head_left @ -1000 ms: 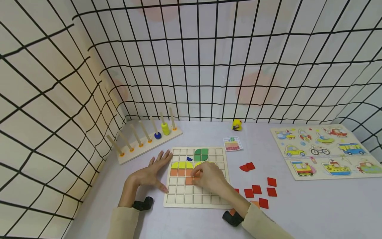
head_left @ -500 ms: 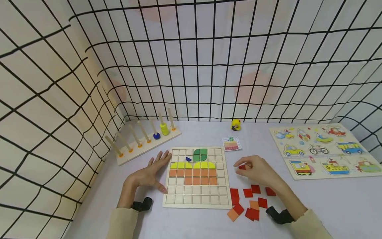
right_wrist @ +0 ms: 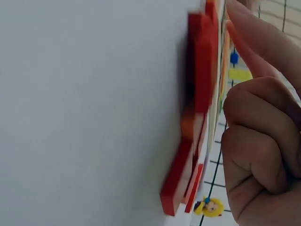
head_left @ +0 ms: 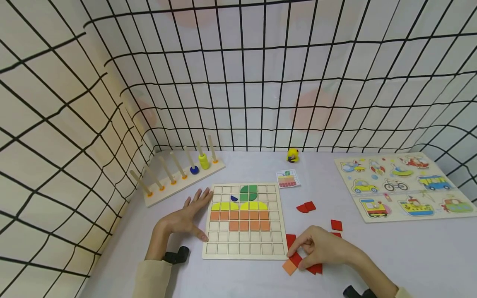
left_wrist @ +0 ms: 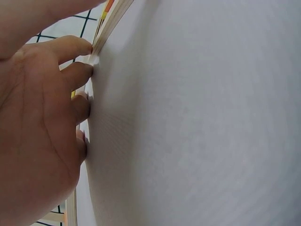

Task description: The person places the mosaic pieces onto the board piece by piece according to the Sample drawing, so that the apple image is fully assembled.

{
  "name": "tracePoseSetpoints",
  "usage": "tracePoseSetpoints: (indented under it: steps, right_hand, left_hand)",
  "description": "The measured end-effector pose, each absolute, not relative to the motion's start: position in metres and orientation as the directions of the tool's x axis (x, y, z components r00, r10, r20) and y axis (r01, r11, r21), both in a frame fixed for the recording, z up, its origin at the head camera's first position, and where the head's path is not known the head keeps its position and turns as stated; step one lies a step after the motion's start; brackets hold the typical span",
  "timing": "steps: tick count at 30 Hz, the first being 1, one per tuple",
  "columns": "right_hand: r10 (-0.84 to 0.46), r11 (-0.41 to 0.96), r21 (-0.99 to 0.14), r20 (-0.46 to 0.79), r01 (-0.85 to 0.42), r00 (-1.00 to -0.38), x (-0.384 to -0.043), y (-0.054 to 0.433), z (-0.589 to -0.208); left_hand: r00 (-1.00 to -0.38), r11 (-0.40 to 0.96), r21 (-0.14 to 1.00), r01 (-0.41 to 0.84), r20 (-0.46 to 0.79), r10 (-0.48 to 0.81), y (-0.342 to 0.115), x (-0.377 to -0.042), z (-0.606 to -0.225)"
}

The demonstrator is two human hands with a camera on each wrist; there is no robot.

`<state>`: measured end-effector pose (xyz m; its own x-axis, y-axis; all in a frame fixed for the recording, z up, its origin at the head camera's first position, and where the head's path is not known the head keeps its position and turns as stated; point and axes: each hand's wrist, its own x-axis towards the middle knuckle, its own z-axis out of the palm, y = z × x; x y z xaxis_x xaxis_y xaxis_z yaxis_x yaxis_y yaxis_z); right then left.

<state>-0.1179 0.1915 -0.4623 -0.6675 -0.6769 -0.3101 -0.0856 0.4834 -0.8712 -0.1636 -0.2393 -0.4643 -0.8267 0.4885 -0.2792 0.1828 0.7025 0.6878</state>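
My left hand point(head_left: 186, 215) rests with fingers spread at the left edge of the wooden grid board point(head_left: 223, 248); in the left wrist view its fingertips point(left_wrist: 85, 70) meet the board's edge. Green, yellow and orange tiles point(head_left: 244, 225) and a small blue piece point(head_left: 234, 198) lie on the board. Right of its lower corner, my right hand point(head_left: 324, 246) reaches down over loose tiles. Its thumb and index finger stand apart around a red tile point(head_left: 295, 259), beside an orange tile point(head_left: 290, 267); contact is unclear. The other fingers are curled in the right wrist view.
A pattern card point(head_left: 288, 179) and a yellow toy figure point(head_left: 292, 155) lie behind the board. A peg stand point(head_left: 179, 182) is at back left, a vehicle puzzle board point(head_left: 406, 186) at right. More red tiles point(head_left: 306, 207) lie nearby. Black netting point(head_left: 253, 95) surrounds the table.
My right hand has left the board, where an orange row now shows four-wide, passed by the upper red tiles, and come down to the lower pile. The left hand stays put.
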Motion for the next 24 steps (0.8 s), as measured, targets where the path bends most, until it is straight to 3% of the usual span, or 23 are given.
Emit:
tracePoseSetpoints:
  steps: [7,24]
  right_hand:
    - [-0.698,0.472,-0.874,-0.295,-0.11,-0.653,-0.109,0.185,-0.462]
    - [-0.634,0.579,-0.805,-0.347,-0.127,-0.691,-0.101,0.17,-0.458]
  left_hand:
    - [-0.827,0.701,0.69,0.183,-0.278,0.489,-0.239,-0.164,-0.464]
    - [-0.829,0.71,0.682,0.176,-0.286,0.481,-0.239,-0.162,-0.463]
